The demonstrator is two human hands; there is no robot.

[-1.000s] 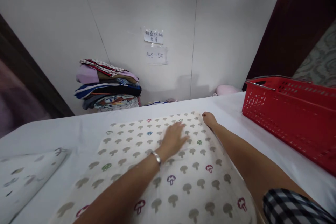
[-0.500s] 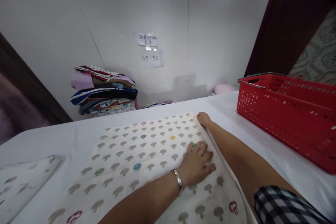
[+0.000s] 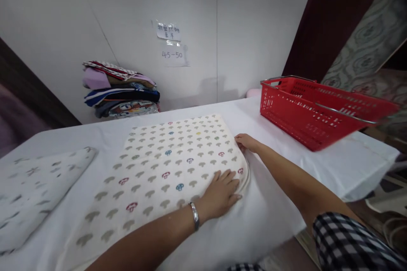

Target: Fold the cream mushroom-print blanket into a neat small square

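Note:
A cream cloth [image 3: 152,165] printed with grey and coloured mushrooms lies folded in layers on the white-covered table. My left hand [image 3: 219,192], with a silver bracelet at the wrist, rests flat on it near the right edge, fingers spread. At the cloth's right side, farther back, my right hand [image 3: 246,142] has its fingers curled in and closed on the edge; the fingertips are partly hidden. On the left lies another folded white cloth [image 3: 38,190] with a dark leaf-like print.
A red plastic basket [image 3: 295,114] with metal handles stands on the table [image 3: 273,203] at the right. Against the wall at the back left is a pile of folded fabrics [image 3: 122,93]. Two paper signs [image 3: 171,55] hang on the wall.
My right hand has moved from the far right corner nearer along the right edge. My left hand has slid toward the near right edge. The view has shifted, showing more of the table's right side.

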